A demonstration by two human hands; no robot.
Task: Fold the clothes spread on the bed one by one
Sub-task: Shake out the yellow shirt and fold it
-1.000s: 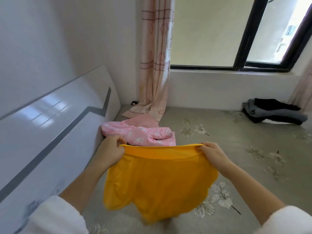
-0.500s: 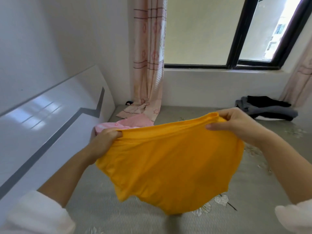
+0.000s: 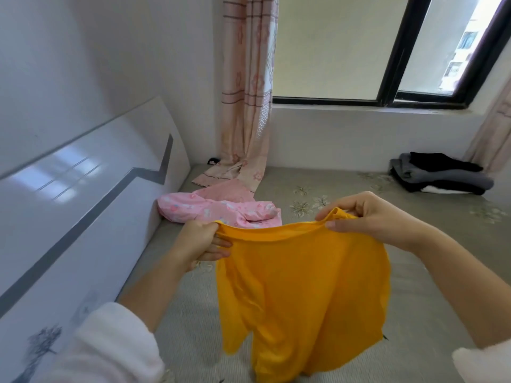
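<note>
Yellow garment (image 3: 301, 286) hangs in the air above the bed (image 3: 431, 272), stretched by its top edge between your two hands. Its lower part droops in loose folds toward the mattress. It looks thin, light and very soft, so expect it to sag and twist wherever you let go. The hemmed top edge, near its two ends, seems the surest place to hold, as you do now.

Your left hand (image 3: 197, 241) grips one end, fingers curled round bunched cloth, on the side nearer the headboard (image 3: 83, 194). Your right hand (image 3: 370, 217) pinches the other end between thumb and forefinger, the other fingers curled over the edge, and sits a little higher. Both forearms reach forward, white sleeves bunched near the elbows.

Beyond the left hand a pink garment (image 3: 218, 210) lies crumpled by the headboard. Well apart from it, near the window wall, sits a folded dark pile (image 3: 442, 175).
</note>
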